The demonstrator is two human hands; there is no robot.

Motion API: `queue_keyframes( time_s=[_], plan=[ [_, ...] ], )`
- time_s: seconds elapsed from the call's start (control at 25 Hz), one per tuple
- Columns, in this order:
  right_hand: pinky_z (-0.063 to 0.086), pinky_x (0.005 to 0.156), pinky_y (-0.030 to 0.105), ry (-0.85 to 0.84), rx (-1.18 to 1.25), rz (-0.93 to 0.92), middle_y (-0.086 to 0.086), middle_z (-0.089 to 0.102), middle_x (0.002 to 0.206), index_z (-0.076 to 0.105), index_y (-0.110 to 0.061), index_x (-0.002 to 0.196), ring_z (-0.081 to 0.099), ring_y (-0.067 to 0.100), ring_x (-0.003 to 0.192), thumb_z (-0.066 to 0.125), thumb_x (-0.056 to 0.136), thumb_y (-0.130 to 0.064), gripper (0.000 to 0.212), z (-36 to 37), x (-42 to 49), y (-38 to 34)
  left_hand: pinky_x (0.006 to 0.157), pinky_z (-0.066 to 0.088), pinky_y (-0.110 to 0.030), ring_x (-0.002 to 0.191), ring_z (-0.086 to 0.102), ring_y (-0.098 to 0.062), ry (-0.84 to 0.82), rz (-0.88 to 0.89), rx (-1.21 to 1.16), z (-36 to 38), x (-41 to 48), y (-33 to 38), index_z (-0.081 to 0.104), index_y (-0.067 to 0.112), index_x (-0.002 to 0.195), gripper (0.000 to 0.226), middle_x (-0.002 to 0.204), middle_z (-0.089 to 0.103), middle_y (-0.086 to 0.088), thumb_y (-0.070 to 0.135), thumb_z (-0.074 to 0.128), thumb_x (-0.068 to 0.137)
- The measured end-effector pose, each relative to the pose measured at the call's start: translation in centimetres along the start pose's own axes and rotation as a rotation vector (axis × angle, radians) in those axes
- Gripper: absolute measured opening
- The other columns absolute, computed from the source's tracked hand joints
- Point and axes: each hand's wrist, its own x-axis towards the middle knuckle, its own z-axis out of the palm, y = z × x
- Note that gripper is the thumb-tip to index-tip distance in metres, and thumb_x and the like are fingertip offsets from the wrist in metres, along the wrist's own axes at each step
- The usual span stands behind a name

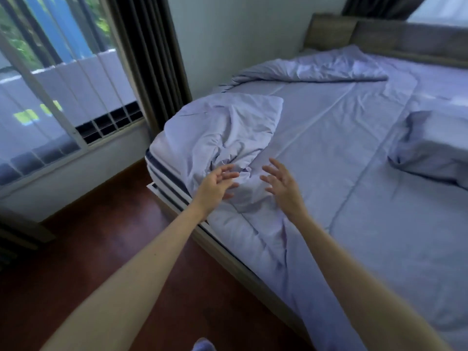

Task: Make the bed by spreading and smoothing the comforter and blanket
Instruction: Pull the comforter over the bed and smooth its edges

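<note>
Both bare arms reach forward over the corner of a bed [329, 153], the left hand [217, 184] palm turned inward and the right hand [281, 184] facing it, fingers of both spread and slightly curled, holding nothing. The hands hover just above a crumpled lavender comforter [222, 133] bunched at the mattress corner nearest the window [50, 92]; whether any fingertip touches the fabric cannot be told. A second rumpled cover, the blanket [316, 68], lies heaped across the far end by the wooden headboard [379, 34]. A pillow [435, 145] sits at the right, cut off by the frame edge. The flat sheet between shows long straight creases. Dark curtains [154, 54] hang beside the window, above a reddish-brown floor [114, 236]. A blurred bluish shape at the bottom edge is too cropped to identify.
</note>
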Motion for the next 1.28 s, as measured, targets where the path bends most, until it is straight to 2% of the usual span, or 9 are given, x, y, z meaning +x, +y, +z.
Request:
queue_keyframes(
  time_s=[0.16,0.28,0.4,0.56,0.72,0.84,0.96,1.08,1.28],
  plan=[
    [0.052,0.084,0.04,0.239,0.159,0.071,0.009,0.058,0.122,0.048,-0.022,0.127,0.062,0.021,0.098,0.046,0.097,-0.007,0.034,-0.4,1.3,0.2,0.07,0.052,-0.021,0.088,0.065,-0.013,-0.224,-0.052,0.018,-2.1,6.6,0.1,0.051,0.018,0.122,0.027,0.101,0.067,0.003,0.008,0.042,0.099],
    [0.051,0.084,0.039,0.44,0.096,0.139,0.001,0.061,0.116,0.052,-0.026,0.125,0.063,0.019,0.098,0.054,0.088,-0.021,0.037,-1.6,1.9,3.3,0.068,0.051,-0.016,0.089,0.062,-0.018,-0.288,0.016,0.29,-2.9,12.1,-1.5,0.053,0.004,0.126,0.031,0.107,0.066,-0.01,0.005,0.045,0.096],
    [0.044,0.095,0.036,0.57,-0.275,0.311,0.004,0.061,0.123,0.052,-0.021,0.13,0.058,0.022,0.112,0.059,0.086,-0.027,0.045,-2.3,4.7,8.0,0.093,0.046,-0.033,0.115,0.055,-0.028,-0.212,0.3,0.938,-5.0,19.8,-4.8,0.059,0.016,0.122,0.037,0.127,0.058,-0.01,0.021,0.053,0.086],
    [0.028,0.108,0.054,0.42,-0.782,0.572,0.004,0.04,0.147,0.03,-0.026,0.145,0.038,0.031,0.135,0.068,0.067,-0.061,0.093,-1.5,9.1,12.7,0.105,0.032,-0.053,0.132,0.036,-0.035,-0.358,0.128,1.391,-8.0,25.8,-8.7,0.04,0.037,0.133,0.049,0.146,0.033,-0.009,0.039,0.051,0.086],
    [0.041,0.096,0.043,0.373,-0.765,0.672,0.004,0.061,0.127,0.045,-0.025,0.133,0.057,0.03,0.116,0.071,0.071,-0.046,0.07,0.3,10.6,12.7,0.107,0.033,-0.053,0.131,0.038,-0.037,-0.249,0.148,1.276,-8.8,28.3,-10.0,0.037,0.022,0.139,0.058,0.146,0.038,-0.012,0.049,0.048,0.089],
    [0.043,0.069,0.034,0.254,-0.725,0.644,0.008,0.069,0.097,0.063,-0.013,0.094,0.064,0.029,0.094,0.061,0.068,-0.035,0.034,2.7,9.0,11.6,0.11,0.03,-0.049,0.135,0.034,-0.038,-0.226,0.258,1.129,-7.2,30.0,-10.1,0.025,0.01,0.147,0.079,0.151,0.03,-0.018,0.048,0.057,0.085],
    [0.047,0.071,0.032,0.216,-0.51,0.592,-0.002,0.067,0.085,0.063,-0.016,0.098,0.061,0.013,0.08,0.059,0.065,-0.025,0.035,7.3,5.7,10.3,0.109,0.031,-0.049,0.136,0.028,-0.042,-0.391,0.307,1.124,-4.9,31.7,-10.3,0.016,0.023,0.149,0.086,0.155,0.013,-0.02,0.047,0.064,0.081],
    [0.045,0.074,0.018,0.153,-0.546,0.544,-0.013,0.065,0.087,0.067,-0.028,0.111,0.057,-0.001,0.08,0.06,0.073,-0.011,0.042,13.5,2.8,10.3,0.111,0.03,-0.048,0.132,0.031,-0.051,-0.592,0.477,1.249,-3.7,32.4,-10.9,0.032,0.025,0.144,0.069,0.155,0.005,-0.027,0.025,0.064,0.083],
    [0.043,0.08,0.027,-0.152,-0.645,0.64,0.001,0.069,0.107,0.068,-0.025,0.108,0.063,0.021,0.098,0.056,0.079,-0.023,0.031,22.7,-2.3,13.7,0.097,0.042,-0.035,0.114,0.057,-0.039,-0.603,0.485,1.029,-6.7,32.9,-10.9,0.063,0.013,0.121,0.037,0.128,0.059,-0.022,0.011,0.059,0.085]
  ],
)
